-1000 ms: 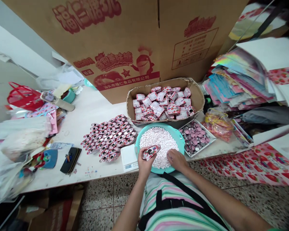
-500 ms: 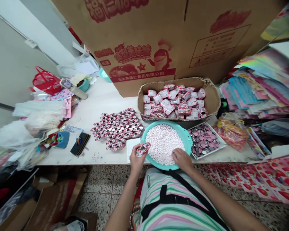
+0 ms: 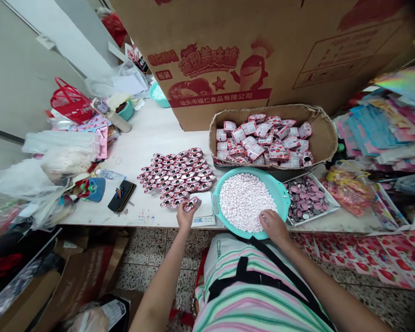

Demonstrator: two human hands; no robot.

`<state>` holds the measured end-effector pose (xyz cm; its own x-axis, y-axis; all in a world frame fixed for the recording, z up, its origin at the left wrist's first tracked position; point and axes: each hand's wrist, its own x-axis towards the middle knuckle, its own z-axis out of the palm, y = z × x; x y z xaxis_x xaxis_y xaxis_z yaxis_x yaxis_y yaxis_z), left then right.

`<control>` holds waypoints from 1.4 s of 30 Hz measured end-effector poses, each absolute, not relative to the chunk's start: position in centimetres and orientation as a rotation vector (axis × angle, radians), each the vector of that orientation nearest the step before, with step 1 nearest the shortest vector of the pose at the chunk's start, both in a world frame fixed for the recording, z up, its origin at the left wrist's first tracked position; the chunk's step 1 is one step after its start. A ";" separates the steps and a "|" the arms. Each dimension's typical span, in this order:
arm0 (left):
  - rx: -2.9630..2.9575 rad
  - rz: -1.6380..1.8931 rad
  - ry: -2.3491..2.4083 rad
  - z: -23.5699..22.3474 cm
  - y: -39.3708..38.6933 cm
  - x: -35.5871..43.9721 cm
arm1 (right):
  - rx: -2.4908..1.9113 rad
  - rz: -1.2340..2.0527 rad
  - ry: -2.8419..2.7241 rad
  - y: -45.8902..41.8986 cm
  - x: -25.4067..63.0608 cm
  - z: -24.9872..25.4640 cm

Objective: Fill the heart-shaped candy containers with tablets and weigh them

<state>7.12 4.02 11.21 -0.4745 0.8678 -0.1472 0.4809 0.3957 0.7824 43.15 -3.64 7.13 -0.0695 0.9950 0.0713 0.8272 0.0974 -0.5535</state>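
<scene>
Over by the white scale (image 3: pixel 204 220), a glossy, eye-shaped packet (image 3: pixel 192 203) sits pinched in the left hand (image 3: pixel 185 216), beside the massed packets (image 3: pixel 181 173), its long axis slanting roughly like theirs. The right hand (image 3: pixel 274 226) is at the pale, pebbly candies (image 3: pixel 246 198) in a smooth turquoise basin (image 3: pixel 281 188); whether its curled fingers grip any, I can't tell.

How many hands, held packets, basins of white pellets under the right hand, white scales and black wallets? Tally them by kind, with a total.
Left hand and right hand: 2
Held packet: 1
Pellet basin under the right hand: 1
White scale: 1
Black wallet: 1
Total: 6
</scene>
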 end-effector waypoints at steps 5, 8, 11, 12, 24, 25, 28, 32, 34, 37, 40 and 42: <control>1.311 0.904 1.943 8.9 5.4 7.0 | -1.852 0.488 -1.886 -4.9 41.5 6.8; 1.390 0.868 1.869 8.1 5.9 7.0 | -1.915 0.451 -1.851 -5.3 40.5 6.8; 1.461 0.825 1.842 7.6 6.1 6.9 | -1.992 0.375 -1.833 -5.2 39.8 6.8; 1.487 0.811 1.833 7.5 6.2 6.8 | -2.022 0.342 -1.826 -5.1 39.7 6.8; 1.599 0.736 1.794 8.2 3.0 2.1 | -2.164 0.161 -1.805 -4.9 39.1 6.3; 1.573 0.722 1.827 8.2 2.2 1.3 | -2.166 0.157 -1.802 -4.9 39.1 6.2; 1.499 0.666 1.932 7.7 -0.5 -0.7 | -2.175 0.142 -1.801 -5.0 39.1 6.1; 1.446 0.618 1.994 7.0 -3.4 -2.8 | -2.206 0.128 -1.809 -5.1 39.1 6.1; 1.434 0.611 2.003 6.7 -4.4 -3.4 | -2.212 0.122 -1.808 -5.1 39.0 6.0; 1.424 0.605 2.029 6.6 -5.2 -3.8 | -2.213 0.103 -1.801 -5.0 39.1 5.9; 1.418 0.610 2.030 6.6 -5.3 -3.8 | -2.210 0.101 -1.815 -5.0 39.2 5.8; 1.407 0.606 2.024 6.7 -5.3 -3.6 | -2.206 0.111 -1.828 -5.0 39.2 5.8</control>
<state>-3.56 -5.27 6.72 -0.2632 0.9413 -0.2112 0.6705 0.3359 0.6615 39.23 -5.04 5.80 0.1993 0.9732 0.1143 0.9522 -0.1648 -0.2573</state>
